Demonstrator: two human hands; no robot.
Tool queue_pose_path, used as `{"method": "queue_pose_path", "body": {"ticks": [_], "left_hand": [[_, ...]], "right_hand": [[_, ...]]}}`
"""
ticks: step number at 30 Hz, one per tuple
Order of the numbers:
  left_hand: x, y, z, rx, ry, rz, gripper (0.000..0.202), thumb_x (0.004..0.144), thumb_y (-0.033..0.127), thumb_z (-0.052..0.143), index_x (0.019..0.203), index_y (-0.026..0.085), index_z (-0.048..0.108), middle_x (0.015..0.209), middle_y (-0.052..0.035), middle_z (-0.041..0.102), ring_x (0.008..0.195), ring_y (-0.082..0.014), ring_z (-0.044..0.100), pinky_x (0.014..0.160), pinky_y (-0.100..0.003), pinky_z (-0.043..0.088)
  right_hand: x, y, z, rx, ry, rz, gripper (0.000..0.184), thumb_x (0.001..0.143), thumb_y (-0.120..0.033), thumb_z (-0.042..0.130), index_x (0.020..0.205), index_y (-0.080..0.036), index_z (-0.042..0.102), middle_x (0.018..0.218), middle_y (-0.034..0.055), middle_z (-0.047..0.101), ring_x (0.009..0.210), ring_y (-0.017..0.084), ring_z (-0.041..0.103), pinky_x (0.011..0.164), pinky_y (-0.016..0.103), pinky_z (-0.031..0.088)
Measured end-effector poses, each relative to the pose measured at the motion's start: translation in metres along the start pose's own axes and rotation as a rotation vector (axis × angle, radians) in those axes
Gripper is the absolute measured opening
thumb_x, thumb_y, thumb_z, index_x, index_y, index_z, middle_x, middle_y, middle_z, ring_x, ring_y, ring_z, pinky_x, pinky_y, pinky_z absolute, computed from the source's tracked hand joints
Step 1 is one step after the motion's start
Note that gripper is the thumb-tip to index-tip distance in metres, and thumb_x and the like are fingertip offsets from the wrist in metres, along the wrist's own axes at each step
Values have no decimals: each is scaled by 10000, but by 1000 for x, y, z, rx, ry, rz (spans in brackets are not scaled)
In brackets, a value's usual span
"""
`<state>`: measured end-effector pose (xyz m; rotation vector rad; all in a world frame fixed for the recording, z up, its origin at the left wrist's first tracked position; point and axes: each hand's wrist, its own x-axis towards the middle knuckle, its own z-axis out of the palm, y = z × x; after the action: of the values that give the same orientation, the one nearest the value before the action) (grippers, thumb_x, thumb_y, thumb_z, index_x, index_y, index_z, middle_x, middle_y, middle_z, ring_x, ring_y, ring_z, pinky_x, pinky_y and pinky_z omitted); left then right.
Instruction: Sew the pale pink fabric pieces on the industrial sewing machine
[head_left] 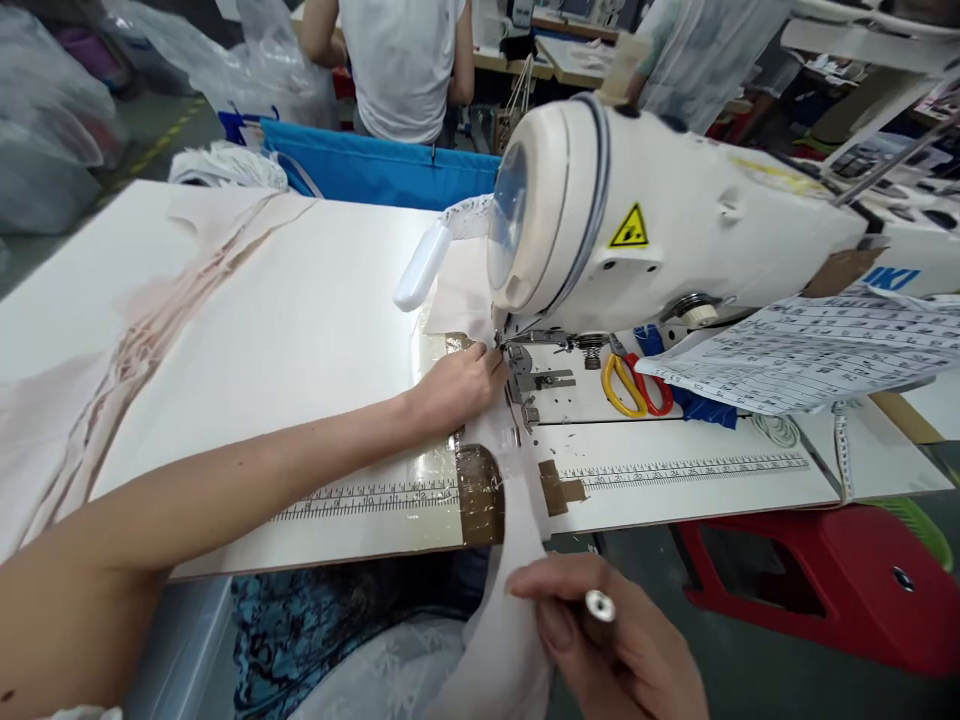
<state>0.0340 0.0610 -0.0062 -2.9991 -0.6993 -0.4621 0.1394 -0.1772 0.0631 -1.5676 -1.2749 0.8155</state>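
My left hand [461, 385] is at the sewing machine's needle area, its fingers bent and pressed on pale pink fabric [517, 470]. The fabric runs from under the machine head, over the table's front edge and down to my lap. Below that edge, my right hand [622, 640] has its fingers curled around a slim metal tool with a round, hollow end [600, 607]. The rest of that tool is hidden in the palm. Its index fingertip touches the edge of the hanging fabric. The white sewing machine [675, 220] stands just beyond my left hand.
Scissors with yellow and red handles [634, 385] lie on the machine bed beside a printed paper sheet [817, 350]. More pale pink fabric [150, 350] lies at the left of the table. A red stool [847, 590] stands at the lower right. One person [401, 70] is ahead.
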Motion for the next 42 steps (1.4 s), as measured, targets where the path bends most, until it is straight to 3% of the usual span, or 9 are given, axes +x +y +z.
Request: {"method": "queue_pose_path", "body": {"ticks": [2,4,8,12,17,42], "left_hand": [[1,-5,2,-71,69,-43,268,979,86,405,940,115,668,937,-118,674,793,-195,602,598,-313,532],[1,-10,3,-180,149,-91,227,987,146,457,916,119,671,915,-102,680,809,-189,624,644,-324,557],[-1,-19,7,-396,223,-112,183,976,249,543,874,154,662,941,-77,684,877,-188,640,754,-353,575],[0,-25,8,-546,208,-125,181,966,304,572,850,185,645,935,-54,679,866,-176,648,766,-360,569],[1,-26,8,-574,226,-125,192,959,327,580,828,196,630,918,-51,678,873,-184,646,759,-365,557],[2,-27,7,-601,201,-130,179,963,310,582,853,186,649,936,-60,677,875,-188,647,792,-360,558]], "right_hand": [[10,10,-2,-50,-137,3,197,979,-330,552,1049,-320,736,698,5,701,474,147,549,510,263,453],[21,25,-3,-119,-183,-4,238,1001,-308,485,1123,-275,686,691,5,700,512,162,599,536,264,468],[44,54,0,-347,-6,-46,274,1019,-298,410,1186,-176,590,886,82,764,691,215,714,563,272,494],[66,68,10,-599,127,-175,299,1020,-262,396,1221,-136,578,922,105,784,646,200,719,509,257,464],[86,70,23,-722,204,-311,306,995,-191,411,1214,-140,619,1056,123,785,827,213,754,614,263,521],[95,72,26,-799,263,-421,292,1002,-166,417,1148,-92,658,965,82,801,699,164,743,528,252,476]]}}
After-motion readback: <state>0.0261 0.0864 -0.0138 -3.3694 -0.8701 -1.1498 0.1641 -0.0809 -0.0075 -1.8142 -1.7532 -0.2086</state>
